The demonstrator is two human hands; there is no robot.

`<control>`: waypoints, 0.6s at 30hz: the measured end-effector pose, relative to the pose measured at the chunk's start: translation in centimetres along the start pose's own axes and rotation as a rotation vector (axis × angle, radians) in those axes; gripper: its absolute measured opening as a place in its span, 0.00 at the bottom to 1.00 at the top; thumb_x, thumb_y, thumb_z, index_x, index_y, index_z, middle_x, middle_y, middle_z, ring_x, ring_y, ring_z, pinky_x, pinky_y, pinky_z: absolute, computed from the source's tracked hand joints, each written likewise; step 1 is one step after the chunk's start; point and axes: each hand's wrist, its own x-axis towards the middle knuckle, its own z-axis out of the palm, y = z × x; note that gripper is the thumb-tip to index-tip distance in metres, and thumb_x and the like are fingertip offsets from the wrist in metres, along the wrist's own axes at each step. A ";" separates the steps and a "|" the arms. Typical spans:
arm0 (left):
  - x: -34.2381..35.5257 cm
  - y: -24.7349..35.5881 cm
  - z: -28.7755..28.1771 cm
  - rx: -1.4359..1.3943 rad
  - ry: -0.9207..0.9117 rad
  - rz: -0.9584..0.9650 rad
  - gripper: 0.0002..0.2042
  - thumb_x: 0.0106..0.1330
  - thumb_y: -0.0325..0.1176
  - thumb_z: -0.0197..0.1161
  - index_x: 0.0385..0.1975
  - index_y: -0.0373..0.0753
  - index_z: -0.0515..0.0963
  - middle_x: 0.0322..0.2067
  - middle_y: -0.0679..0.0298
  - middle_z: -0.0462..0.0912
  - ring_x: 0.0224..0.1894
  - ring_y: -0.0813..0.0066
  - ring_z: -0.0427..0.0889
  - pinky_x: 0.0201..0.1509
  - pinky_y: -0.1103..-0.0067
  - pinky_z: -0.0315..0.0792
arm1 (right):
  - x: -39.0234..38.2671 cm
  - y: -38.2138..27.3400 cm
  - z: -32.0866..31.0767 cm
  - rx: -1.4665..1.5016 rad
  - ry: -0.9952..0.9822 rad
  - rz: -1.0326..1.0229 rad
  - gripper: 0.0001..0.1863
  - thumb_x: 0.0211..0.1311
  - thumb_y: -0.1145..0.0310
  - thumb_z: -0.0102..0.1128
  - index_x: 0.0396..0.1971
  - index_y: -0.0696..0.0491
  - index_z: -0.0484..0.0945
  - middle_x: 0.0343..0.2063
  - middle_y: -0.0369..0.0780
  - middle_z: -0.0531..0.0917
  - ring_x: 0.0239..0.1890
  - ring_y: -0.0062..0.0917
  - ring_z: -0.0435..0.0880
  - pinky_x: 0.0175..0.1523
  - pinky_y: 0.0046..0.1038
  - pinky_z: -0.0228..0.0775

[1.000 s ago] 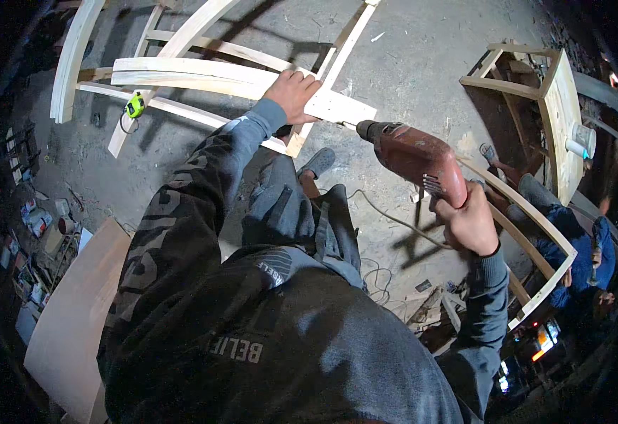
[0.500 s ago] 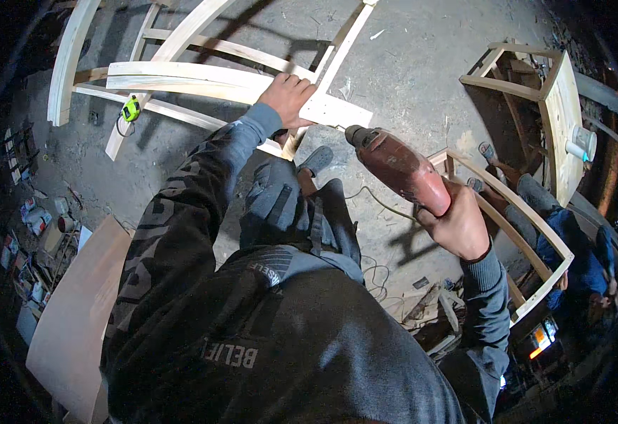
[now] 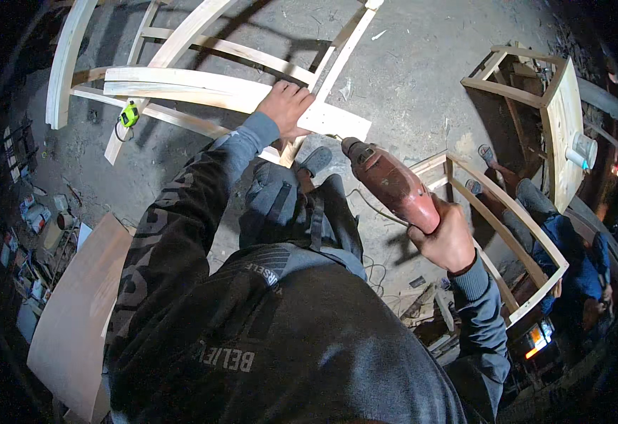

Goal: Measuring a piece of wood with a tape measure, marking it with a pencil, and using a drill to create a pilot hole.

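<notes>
My left hand (image 3: 284,109) is closed over a pale, curved wooden piece (image 3: 189,86), fingers across its top and thumb at the near edge. This piece rests across a wooden frame (image 3: 242,55) of curved and straight slats. In my right hand (image 3: 447,239) is a worn red power drill (image 3: 396,182), gripped at its rear. The drill's nose points up and left, with the bit at the near edge of the piece's right end. Whether the bit has entered the wood, I cannot tell.
A green tape measure (image 3: 129,115) is on a frame slat at left. Another person (image 3: 570,244) sits at right by a second wooden frame (image 3: 525,205). Beyond stands a third frame (image 3: 563,127) with a white container (image 3: 582,150). A curved panel (image 3: 76,297) leans lower left; a cord trails below the drill.
My right hand and the drill have shifted slightly left and nearer to me, the bit staying by the wood's edge. My left hand keeps its grip. The second frame at right has shifted slightly.
</notes>
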 end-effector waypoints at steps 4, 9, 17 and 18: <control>0.1 0.0 0.0 0.018 0.020 0.005 0.38 0.51 0.68 0.68 0.52 0.41 0.75 0.43 0.61 0.76 0.49 0.62 0.73 0.54 0.63 0.65 | 0.2 -0.4 0.2 -0.053 -0.015 -0.058 0.20 0.44 0.68 0.72 0.39 0.63 0.82 0.29 0.57 0.85 0.33 0.51 0.87 0.41 0.41 0.80; 0.2 -0.1 -0.1 -0.003 -0.006 0.012 0.38 0.51 0.66 0.69 0.53 0.41 0.74 0.44 0.61 0.76 0.50 0.61 0.73 0.53 0.64 0.65 | 0.4 -0.7 0.3 -0.039 -0.027 -0.029 0.20 0.41 0.73 0.72 0.37 0.64 0.81 0.29 0.58 0.84 0.34 0.52 0.86 0.41 0.39 0.78; 0.3 -0.3 -0.2 -0.013 -0.058 0.002 0.39 0.51 0.65 0.69 0.56 0.41 0.74 0.47 0.61 0.75 0.51 0.62 0.73 0.54 0.64 0.65 | 0.6 -0.5 0.7 -0.046 -0.020 -0.025 0.21 0.43 0.70 0.72 0.40 0.62 0.82 0.28 0.56 0.84 0.33 0.52 0.86 0.40 0.41 0.79; 0.3 -0.2 -0.2 -0.018 -0.083 -0.008 0.39 0.51 0.65 0.69 0.57 0.41 0.73 0.47 0.61 0.75 0.51 0.62 0.73 0.54 0.64 0.65 | 0.6 -0.6 0.7 -0.051 -0.011 -0.033 0.23 0.44 0.68 0.73 0.43 0.61 0.82 0.28 0.56 0.85 0.33 0.52 0.86 0.39 0.43 0.80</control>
